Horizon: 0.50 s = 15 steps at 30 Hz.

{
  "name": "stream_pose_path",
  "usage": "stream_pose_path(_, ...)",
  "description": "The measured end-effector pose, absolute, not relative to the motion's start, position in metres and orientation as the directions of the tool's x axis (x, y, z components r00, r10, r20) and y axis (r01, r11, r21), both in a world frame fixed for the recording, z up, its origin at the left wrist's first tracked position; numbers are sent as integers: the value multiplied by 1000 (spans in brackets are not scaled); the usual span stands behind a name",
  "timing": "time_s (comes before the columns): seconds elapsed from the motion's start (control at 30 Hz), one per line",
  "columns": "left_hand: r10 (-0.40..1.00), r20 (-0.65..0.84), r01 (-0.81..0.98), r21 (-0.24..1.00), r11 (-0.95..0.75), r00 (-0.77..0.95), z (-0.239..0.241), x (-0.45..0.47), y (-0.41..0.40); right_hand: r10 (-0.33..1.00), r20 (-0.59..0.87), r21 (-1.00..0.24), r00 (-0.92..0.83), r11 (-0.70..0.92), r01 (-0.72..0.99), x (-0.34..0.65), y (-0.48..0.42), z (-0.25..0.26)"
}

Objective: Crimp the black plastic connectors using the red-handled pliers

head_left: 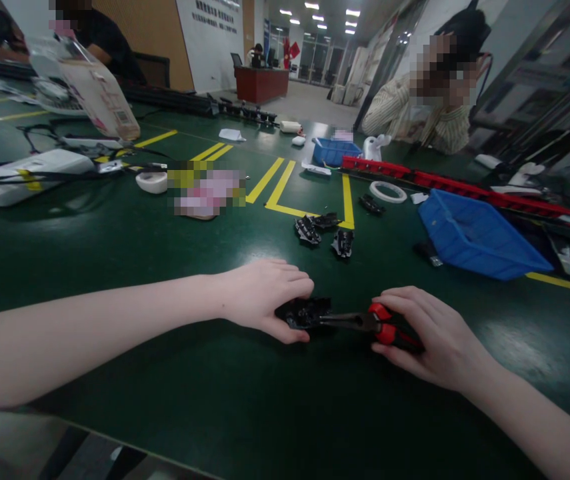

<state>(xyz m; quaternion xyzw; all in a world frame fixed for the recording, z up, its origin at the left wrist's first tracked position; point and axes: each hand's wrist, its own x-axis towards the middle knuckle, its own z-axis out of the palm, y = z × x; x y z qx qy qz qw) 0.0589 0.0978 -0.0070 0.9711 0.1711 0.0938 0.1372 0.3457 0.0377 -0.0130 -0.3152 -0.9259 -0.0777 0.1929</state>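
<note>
We see both forearms reaching in low over the dark green tabletop [115,267], meeting near its front edge. Our left hand [265,297] lies palm down, fingers curled over and thumb underneath, clamped on a small black plastic part [305,313] that rests on the tabletop. Our right hand [427,340] comes in from the right, wrist bent inward, fingers wrapped closed around the red handles of a pair of pliers [365,323]. The dark nose of the pliers points left and reaches into the black part; whether the tips bite it or only touch it we cannot tell.

Just beyond the hands, three more small black parts [322,232] lie loose beside the yellow floor-style tape lines [277,187] on the tabletop.

Containers: a blue plastic bin [475,233] sits to the right, tilted toward us; the inside we can see looks bare blue, though its far corner is out of sight. A smaller blue bin [333,152] stands farther back; its contents are hidden by its wall.

Other notes: a ring of white tape [387,192] lies flat between the bins, in front of a long red rail [445,183]. A person in a striped sleeve [399,110] sits across the tabletop at right; another person in dark clothing [109,43] is at the far left, behind a clear plastic package [89,87].
</note>
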Motion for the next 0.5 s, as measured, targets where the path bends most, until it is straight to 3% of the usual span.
stream_pose_path(0.5, 357, 105, 301, 351, -886, 928, -6, 59, 98, 518, 408, 70, -752, 803, 592, 341, 35, -16)
